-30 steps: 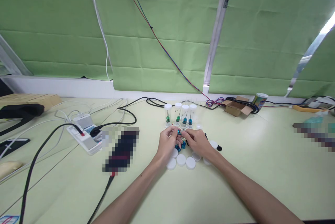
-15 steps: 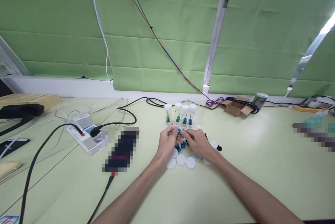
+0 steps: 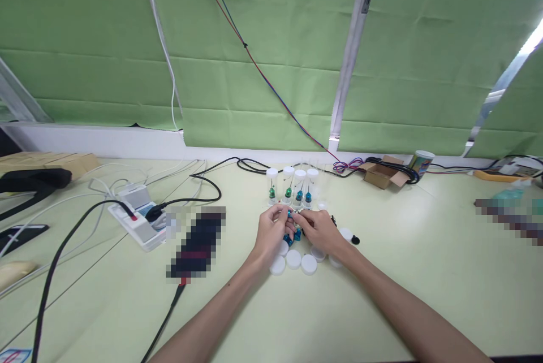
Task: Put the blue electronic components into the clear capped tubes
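Note:
My left hand and my right hand meet over the pale green table, fingers pinched together on a small blue part held between them. More small blue pieces lie just under the hands. Several white round caps rest on the table in front of my wrists. Behind the hands stands a row of clear vials with white caps, holding green and blue beads on pins.
A white power strip with black cables lies to the left, beside a blurred dark object. A small open cardboard box and a printed cup stand at the back right. Green blinds hang behind.

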Demonstrator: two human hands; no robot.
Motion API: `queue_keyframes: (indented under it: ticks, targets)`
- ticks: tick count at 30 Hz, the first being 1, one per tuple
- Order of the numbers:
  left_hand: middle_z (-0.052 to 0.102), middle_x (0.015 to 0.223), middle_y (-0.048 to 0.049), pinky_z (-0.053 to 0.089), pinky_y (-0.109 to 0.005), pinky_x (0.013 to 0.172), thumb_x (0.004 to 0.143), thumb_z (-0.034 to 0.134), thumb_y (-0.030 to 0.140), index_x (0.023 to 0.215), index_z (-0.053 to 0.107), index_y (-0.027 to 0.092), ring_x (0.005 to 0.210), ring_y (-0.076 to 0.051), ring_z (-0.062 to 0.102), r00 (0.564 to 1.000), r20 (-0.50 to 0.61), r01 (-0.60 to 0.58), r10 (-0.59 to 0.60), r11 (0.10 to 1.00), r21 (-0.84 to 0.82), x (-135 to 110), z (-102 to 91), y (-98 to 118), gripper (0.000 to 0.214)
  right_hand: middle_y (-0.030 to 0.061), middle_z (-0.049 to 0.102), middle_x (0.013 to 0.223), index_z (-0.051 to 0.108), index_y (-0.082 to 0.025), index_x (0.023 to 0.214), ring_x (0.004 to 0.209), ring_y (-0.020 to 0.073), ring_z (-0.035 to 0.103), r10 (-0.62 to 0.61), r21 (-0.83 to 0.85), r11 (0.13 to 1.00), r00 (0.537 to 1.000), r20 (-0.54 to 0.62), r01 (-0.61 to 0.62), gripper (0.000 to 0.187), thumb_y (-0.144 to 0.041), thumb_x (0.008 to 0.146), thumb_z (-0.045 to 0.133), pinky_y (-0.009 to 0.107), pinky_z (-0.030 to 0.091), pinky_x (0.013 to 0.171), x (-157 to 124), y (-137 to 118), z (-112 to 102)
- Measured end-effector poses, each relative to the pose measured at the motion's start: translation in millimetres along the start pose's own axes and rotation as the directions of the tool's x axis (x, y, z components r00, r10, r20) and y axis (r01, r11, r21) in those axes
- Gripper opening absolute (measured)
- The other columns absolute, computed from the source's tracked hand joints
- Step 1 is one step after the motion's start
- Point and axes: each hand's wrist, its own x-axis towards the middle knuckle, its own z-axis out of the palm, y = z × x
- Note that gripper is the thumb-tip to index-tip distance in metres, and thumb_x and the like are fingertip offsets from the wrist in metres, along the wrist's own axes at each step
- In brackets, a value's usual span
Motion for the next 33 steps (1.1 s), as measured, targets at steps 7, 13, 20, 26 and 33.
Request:
queue_keyframes:
  ticks: [7,13,20,26,33]
  targets:
    - [0.055,0.057,-0.0006,0.044,-0.022,0.040,0.074,0.064,0.043,0.078,0.059,0.013,0.046,-0.011,0.053,1.000,0.001,-0.002,0.002,1.000,0.002,-0.9,0.7,1.3,0.030,-0.0044,0.042,0.048,0.042,-0.019,0.057,0.046,0.0096,0.034,-0.002,0.009,1.000,1.000,-0.002,0.002,0.044,-0.041,0.095,0.039,0.024,0.025,0.049,-0.1,1.0,0.6]
    - [0.055,0.057,-0.0002,0.044,-0.022,0.039,0.072,0.067,0.045,0.078,0.059,0.014,0.045,-0.012,0.053,1.000,0.005,0.000,0.000,1.000,-0.020,-0.6,0.5,1.1,0.033,-0.0044,0.042,0.048,0.042,-0.019,0.057,0.046,0.0094,0.035,0.000,0.012,1.000,1.000,0.003,0.000,0.043,-0.040,0.095,0.040,0.024,0.024,0.049,0.3,0.4,-0.2]
    - [0.056,0.056,-0.0002,0.044,-0.022,0.039,0.071,0.067,0.045,0.077,0.060,0.014,0.045,-0.012,0.054,1.000,-0.001,0.002,-0.002,1.000,-0.016,0.3,-0.3,0.5,0.033,-0.0042,0.043,0.049,0.042,-0.019,0.058,0.046,0.0094,0.036,-0.006,0.011,1.000,1.000,0.003,0.006,0.044,-0.040,0.095,0.039,0.024,0.025,0.050,0.3,-0.4,0.1]
    - [0.055,0.057,-0.0002,0.044,-0.022,0.040,0.073,0.066,0.044,0.077,0.060,0.014,0.046,-0.012,0.054,1.000,0.002,0.001,-0.001,1.000,-0.004,0.2,-0.2,0.1,0.031,-0.0040,0.046,0.049,0.047,-0.019,0.058,0.046,0.0093,0.037,-0.019,0.003,1.000,1.000,-0.007,0.019,0.044,-0.039,0.096,0.039,0.024,0.026,0.050,-0.1,-0.5,-1.4]
    - [0.055,0.059,-0.0009,0.045,-0.022,0.040,0.074,0.065,0.043,0.076,0.060,0.013,0.047,-0.012,0.054,1.000,0.012,0.007,-0.007,1.000,-0.011,-1.0,0.5,1.9,0.030,-0.0026,0.048,0.046,0.049,-0.018,0.054,0.044,0.0098,0.041,-0.003,0.018,1.000,1.000,-0.001,0.003,0.053,-0.045,0.097,0.034,0.023,0.030,0.051,0.5,0.3,-0.7]
